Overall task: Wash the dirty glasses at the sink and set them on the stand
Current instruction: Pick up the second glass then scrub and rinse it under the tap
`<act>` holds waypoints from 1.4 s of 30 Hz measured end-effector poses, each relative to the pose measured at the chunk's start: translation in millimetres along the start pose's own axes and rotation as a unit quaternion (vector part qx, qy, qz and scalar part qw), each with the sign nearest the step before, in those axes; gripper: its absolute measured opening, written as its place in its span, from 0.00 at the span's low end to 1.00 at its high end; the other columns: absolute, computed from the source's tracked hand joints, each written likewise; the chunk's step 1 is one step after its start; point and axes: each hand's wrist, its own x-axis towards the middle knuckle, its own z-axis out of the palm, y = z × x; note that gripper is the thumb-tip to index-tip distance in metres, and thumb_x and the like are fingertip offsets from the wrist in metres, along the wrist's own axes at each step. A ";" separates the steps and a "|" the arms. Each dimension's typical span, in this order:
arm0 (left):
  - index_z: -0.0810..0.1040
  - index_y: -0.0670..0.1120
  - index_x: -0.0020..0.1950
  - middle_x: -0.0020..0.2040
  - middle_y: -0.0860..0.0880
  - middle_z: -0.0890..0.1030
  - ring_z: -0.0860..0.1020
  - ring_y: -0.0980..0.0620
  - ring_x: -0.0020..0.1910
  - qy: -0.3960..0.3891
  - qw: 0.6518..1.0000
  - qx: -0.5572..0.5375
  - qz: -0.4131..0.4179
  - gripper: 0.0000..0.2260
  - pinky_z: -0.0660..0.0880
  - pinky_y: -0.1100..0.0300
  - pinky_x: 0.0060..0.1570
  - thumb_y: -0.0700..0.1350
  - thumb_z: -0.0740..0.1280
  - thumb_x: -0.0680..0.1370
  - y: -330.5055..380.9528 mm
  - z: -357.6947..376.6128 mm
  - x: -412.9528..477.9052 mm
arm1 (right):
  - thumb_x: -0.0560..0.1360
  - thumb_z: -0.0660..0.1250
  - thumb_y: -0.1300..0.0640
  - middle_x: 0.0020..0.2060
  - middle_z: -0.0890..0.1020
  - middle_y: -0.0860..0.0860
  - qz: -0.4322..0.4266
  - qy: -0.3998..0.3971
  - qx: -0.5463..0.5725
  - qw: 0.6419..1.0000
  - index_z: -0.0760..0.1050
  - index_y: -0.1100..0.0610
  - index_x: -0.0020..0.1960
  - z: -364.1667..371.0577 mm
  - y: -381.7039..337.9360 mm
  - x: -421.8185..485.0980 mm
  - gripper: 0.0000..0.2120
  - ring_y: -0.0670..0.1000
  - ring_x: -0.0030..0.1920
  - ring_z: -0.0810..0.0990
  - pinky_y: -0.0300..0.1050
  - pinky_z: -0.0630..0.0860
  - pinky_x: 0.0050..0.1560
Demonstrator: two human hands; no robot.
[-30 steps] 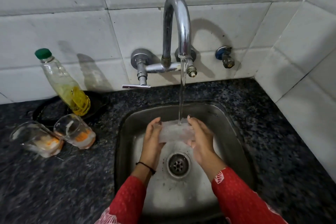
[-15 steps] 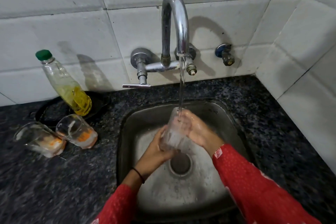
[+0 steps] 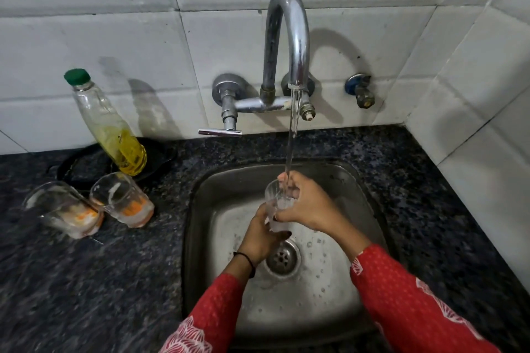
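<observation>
A clear glass [image 3: 274, 203] stands upright over the steel sink [image 3: 223, 189], its mouth under the stream from the curved tap [image 3: 289, 37]. My left hand [image 3: 258, 238] grips the glass around its lower part. My right hand [image 3: 308, 205] is wrapped over its rim and upper side, fingers reaching into the mouth where the water lands. Two dirty glasses with orange residue stand on the counter at the left: one [image 3: 61, 208] further left, the other [image 3: 122, 199] beside it.
A soap bottle [image 3: 110, 126] with a green cap and yellow liquid leans over a black tray [image 3: 83, 163] behind the dirty glasses. The tap lever [image 3: 220, 132] sticks out left of the spout. Dark granite counter [image 3: 100, 281] surrounds the sink; tiled walls close the back and right.
The glass went from lying sideways between both hands to upright under the stream. My left hand dropped to its base and my right hand closed over the rim.
</observation>
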 end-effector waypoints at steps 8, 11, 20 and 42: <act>0.72 0.46 0.65 0.61 0.50 0.77 0.76 0.57 0.58 0.054 0.998 0.001 0.022 0.26 0.74 0.67 0.57 0.25 0.63 0.71 5.8 -14.0 10.0 | 0.60 0.79 0.61 0.53 0.80 0.41 -0.037 0.093 0.120 0.988 0.71 0.42 0.57 13.5 8.0 -11.5 0.32 0.41 0.55 0.79 0.44 0.78 0.58; 0.74 0.45 0.64 0.58 0.45 0.80 0.79 0.50 0.52 0.098 0.983 -0.149 -0.048 0.20 0.78 0.58 0.50 0.30 0.61 0.75 13.3 -23.3 8.7 | 0.62 0.78 0.65 0.58 0.79 0.45 -0.052 0.145 0.250 0.956 0.71 0.46 0.61 19.6 19.8 -21.8 0.33 0.45 0.60 0.78 0.45 0.76 0.59; 0.77 0.44 0.58 0.51 0.47 0.80 0.78 0.50 0.51 0.068 0.989 -0.126 0.037 0.11 0.75 0.56 0.54 0.38 0.67 0.76 53.7 -9.9 14.2 | 0.71 0.69 0.53 0.55 0.80 0.61 0.143 0.111 0.751 0.635 0.75 0.61 0.60 39.3 48.1 -38.2 0.20 0.59 0.57 0.79 0.55 0.71 0.66; 0.64 0.48 0.67 0.46 0.48 0.81 0.79 0.53 0.42 0.188 0.966 -0.162 0.071 0.17 0.76 0.58 0.41 0.43 0.62 0.80 81.2 -58.0 18.1 | 0.63 0.76 0.70 0.45 0.77 0.47 0.064 0.114 0.239 0.962 0.70 0.54 0.57 24.0 -15.6 12.7 0.27 0.43 0.44 0.77 0.38 0.75 0.47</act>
